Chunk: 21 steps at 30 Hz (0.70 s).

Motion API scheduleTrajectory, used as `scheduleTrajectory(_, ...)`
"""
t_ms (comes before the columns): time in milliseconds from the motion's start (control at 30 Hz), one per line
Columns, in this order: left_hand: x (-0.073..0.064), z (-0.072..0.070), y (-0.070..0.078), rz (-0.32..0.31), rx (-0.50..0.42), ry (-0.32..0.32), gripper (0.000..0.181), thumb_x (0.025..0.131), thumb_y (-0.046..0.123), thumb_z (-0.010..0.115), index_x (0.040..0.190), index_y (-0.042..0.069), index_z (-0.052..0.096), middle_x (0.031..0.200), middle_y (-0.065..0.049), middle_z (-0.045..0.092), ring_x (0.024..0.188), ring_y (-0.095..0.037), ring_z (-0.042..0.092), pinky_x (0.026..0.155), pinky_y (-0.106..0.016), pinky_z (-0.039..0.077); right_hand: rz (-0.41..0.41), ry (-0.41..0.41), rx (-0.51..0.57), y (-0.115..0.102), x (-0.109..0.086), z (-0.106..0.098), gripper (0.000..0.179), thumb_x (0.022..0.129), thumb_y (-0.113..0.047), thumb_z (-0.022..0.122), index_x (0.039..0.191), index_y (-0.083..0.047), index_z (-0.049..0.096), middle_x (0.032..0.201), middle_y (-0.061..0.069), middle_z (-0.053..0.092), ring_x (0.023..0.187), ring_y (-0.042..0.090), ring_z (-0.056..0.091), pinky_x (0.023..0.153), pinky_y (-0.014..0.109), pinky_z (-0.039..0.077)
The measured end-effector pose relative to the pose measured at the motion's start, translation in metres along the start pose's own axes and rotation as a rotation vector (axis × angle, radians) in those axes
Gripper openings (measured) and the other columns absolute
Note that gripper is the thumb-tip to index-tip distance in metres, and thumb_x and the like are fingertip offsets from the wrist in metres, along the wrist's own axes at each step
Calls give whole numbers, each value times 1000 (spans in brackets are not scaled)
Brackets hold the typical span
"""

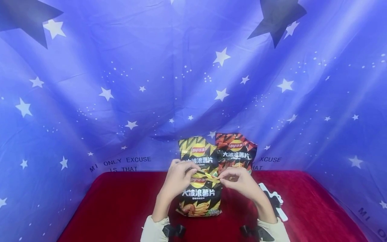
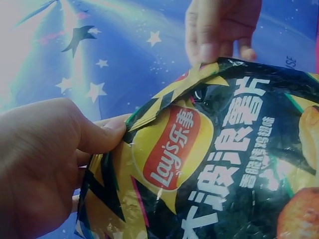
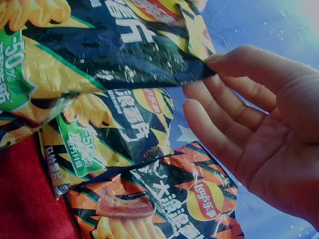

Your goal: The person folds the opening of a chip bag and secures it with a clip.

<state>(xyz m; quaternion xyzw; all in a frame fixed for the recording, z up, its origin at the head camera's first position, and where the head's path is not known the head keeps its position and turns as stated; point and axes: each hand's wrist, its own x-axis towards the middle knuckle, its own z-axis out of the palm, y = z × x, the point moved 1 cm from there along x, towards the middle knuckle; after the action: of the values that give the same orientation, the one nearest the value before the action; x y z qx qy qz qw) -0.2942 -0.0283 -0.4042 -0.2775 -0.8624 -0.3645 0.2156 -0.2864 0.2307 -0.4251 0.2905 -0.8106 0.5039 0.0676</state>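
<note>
A blue starry backdrop [image 1: 187, 50] hangs behind my red-covered bench [image 1: 127, 201], the largest things around me. The black-and-yellow chip bag [image 1: 199, 200] I hold is in front of me, label outward; I can't tell whether its bottom touches the bench. Behind it stand a second yellow bag [image 1: 199, 151] and, to the right, a red bag [image 1: 236, 151]. My left hand [image 1: 178, 179] pinches the top left corner between thumb and fingers; my right hand [image 1: 240, 181] pinches the opposite corner with thumb and forefinger, its other fingers loose. Beyond my right forearm lies a black-and-white object [image 1: 274, 200] I can't identify. Smallest is the striped top strip [image 2: 172, 92], bent over between my hands. To handle it well, I'd judge, I should keep both pinches level, close to the strip and equally firm, without squeezing the filled body below.
</note>
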Motion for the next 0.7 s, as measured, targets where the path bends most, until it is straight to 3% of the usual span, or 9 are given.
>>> scheduleTrajectory(167, -2, -4, -1, -65, -29, -12, 10, 94, 15, 73, 99, 19, 81, 94, 6, 80, 81, -10, 60, 92, -39, 41, 12, -7, 18, 2, -1, -1, 12, 90, -2, 74, 101, 0, 76, 91, 16, 74, 80, 2, 67, 69, 28, 61)
scheduleTrajectory(300, -2, -4, -5, -103, -57, 34, 6, 89, 19, 79, 94, 21, 82, 88, 10, 79, 79, -9, 53, 87, -37, 43, 25, 2, 21, 4, 0, -1, 12, 89, -2, 74, 101, 0, 76, 90, 16, 75, 78, 3, 69, 68, 28, 61)
scheduleTrajectory(400, -2, -4, -9, -123, -96, 63, 4, 86, 19, 82, 90, 20, 82, 82, 12, 77, 72, -6, 53, 82, -32, 45, 34, 13, 19, 4, 0, -1, 11, 89, -2, 75, 100, 0, 77, 90, 16, 75, 77, 3, 69, 68, 28, 61)
scheduleTrajectory(567, 0, -4, -11, -160, -174, 58, 2, 86, 15, 81, 88, 13, 82, 80, 9, 77, 62, -3, 56, 68, -24, 48, 39, 32, 7, 3, 1, 1, 11, 89, -4, 75, 99, -1, 77, 90, 15, 76, 78, 2, 68, 67, 28, 61)
scheduleTrajectory(700, -1, -5, -9, -192, -164, 55, 3, 87, 13, 80, 84, 14, 81, 76, 9, 75, 63, -4, 56, 68, -26, 47, 33, 50, -6, 4, 1, 3, 10, 89, -4, 76, 99, -1, 78, 90, 14, 76, 78, 2, 68, 67, 28, 61)
